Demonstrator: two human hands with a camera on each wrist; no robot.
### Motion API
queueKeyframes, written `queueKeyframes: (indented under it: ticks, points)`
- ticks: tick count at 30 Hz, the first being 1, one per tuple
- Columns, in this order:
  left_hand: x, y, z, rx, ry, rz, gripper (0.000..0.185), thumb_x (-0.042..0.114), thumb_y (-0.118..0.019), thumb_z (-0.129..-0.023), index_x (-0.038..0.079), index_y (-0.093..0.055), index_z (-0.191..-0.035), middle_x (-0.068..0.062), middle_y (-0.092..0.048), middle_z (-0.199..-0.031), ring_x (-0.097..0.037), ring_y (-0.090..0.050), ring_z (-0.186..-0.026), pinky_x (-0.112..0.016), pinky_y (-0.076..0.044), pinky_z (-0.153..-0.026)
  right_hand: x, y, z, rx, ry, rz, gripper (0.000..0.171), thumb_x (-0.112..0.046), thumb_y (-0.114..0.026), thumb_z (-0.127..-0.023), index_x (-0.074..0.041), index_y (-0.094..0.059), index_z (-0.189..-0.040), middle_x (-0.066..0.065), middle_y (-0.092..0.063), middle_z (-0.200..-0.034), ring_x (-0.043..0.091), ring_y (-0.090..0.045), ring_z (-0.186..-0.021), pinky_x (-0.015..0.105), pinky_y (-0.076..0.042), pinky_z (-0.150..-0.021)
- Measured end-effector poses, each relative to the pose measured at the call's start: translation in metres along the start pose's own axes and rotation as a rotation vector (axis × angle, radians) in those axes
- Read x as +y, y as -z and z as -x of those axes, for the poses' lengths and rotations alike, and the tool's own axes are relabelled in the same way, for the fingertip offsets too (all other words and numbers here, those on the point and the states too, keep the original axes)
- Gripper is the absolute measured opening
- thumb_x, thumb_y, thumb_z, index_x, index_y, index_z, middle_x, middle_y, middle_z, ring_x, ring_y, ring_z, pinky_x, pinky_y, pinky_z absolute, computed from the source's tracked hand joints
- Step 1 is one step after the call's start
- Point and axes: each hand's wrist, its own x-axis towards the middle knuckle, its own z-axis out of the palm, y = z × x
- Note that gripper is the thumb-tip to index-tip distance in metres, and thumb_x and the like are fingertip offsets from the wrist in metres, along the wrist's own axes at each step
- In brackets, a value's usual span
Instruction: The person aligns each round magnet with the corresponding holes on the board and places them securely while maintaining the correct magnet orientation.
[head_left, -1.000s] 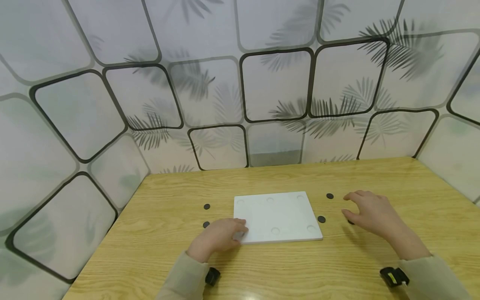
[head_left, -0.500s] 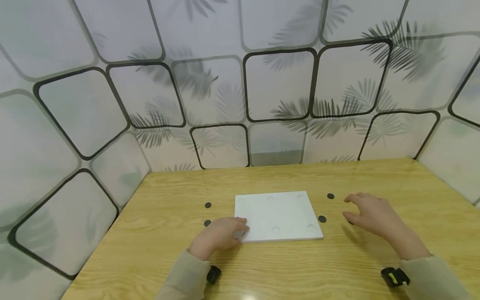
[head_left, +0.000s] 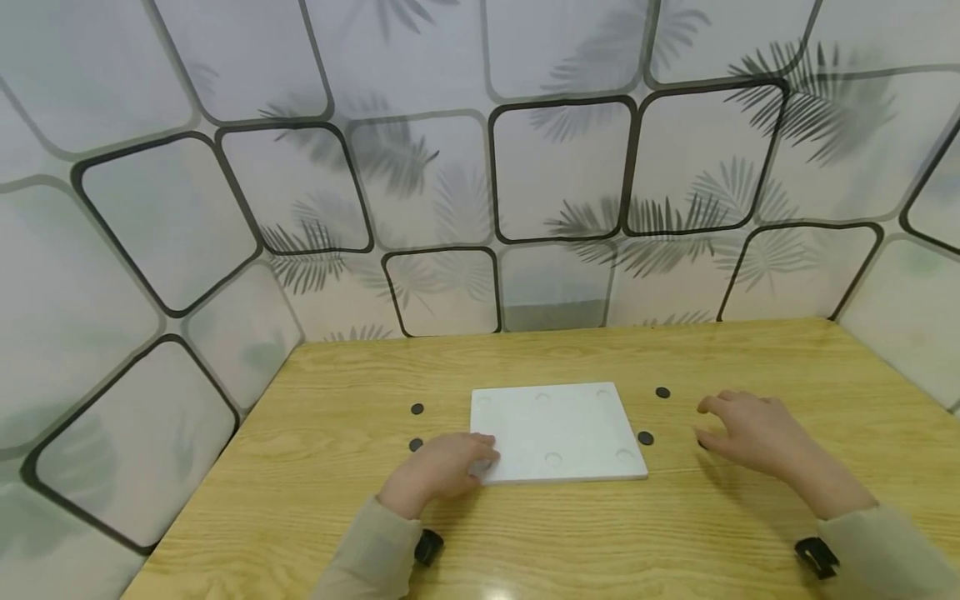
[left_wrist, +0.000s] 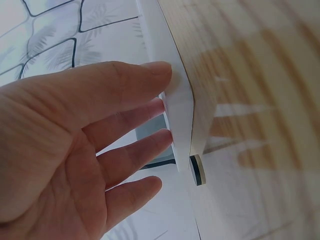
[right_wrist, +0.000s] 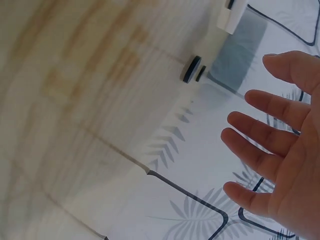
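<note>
A white rectangular board (head_left: 555, 429) with shallow round recesses lies flat on the wooden table (head_left: 525, 533). My left hand (head_left: 444, 468) rests on its near left corner, and the left wrist view shows straight fingers (left_wrist: 135, 85) touching the board's edge (left_wrist: 179, 105). My right hand (head_left: 746, 429) hovers right of the board with fingers spread (right_wrist: 260, 135), holding nothing. Small black discs lie around the board: two on the left (head_left: 417, 409) (head_left: 415, 444) and two on the right (head_left: 663, 392) (head_left: 645, 437). Another dark disc (head_left: 702, 445) peeks out beneath the right hand.
Patterned panels (head_left: 555, 167) with leaf prints wall in the table at the back and on both sides. A disc (left_wrist: 197, 170) shows beside the board in the left wrist view. The right wrist view shows another disc (right_wrist: 191, 69).
My right hand has drifted a little to the right, away from the board. The left hand, the board and the discs stay where they were.
</note>
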Motion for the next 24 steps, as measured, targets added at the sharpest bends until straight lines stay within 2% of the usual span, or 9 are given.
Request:
queueKeyframes:
  ticks: [11,17,24]
  points:
    - [-0.001,-0.001,0.000,0.001,-0.003,-0.004,0.037,0.012,-0.065,-0.080,0.012,-0.059,-0.117,-0.001,-0.048,-0.128,-0.016,-0.043,-0.117,-0.029,-0.035,-0.096,0.009,-0.007,-0.004,-0.106,0.089,0.073,0.026,-0.027,-0.069,-0.074,-0.009,-0.061,-0.091,0.005,-0.059,-0.085,0.028,-0.057,-0.075,0.055,-0.043,-0.061]
    - [-0.001,0.001,-0.001,-0.004,-0.006,-0.008,0.037,0.012,-0.065,-0.080,0.012,-0.059,-0.116,-0.001,-0.048,-0.128,-0.016,-0.043,-0.117,-0.029,-0.035,-0.097,0.014,-0.013,-0.005,-0.113,0.132,0.136,0.024,-0.026,-0.070,-0.072,-0.010,-0.061,-0.088,0.003,-0.056,-0.080,0.024,-0.056,-0.070,0.049,-0.046,-0.056]
    - [-0.002,0.000,0.000,-0.003,-0.009,-0.007,0.037,0.012,-0.064,-0.080,0.013,-0.059,-0.117,-0.001,-0.048,-0.128,-0.015,-0.042,-0.118,-0.029,-0.035,-0.097,0.020,-0.020,-0.007,-0.130,0.131,0.158,0.025,-0.026,-0.071,-0.072,-0.009,-0.062,-0.088,0.003,-0.056,-0.079,0.024,-0.055,-0.070,0.048,-0.046,-0.054]
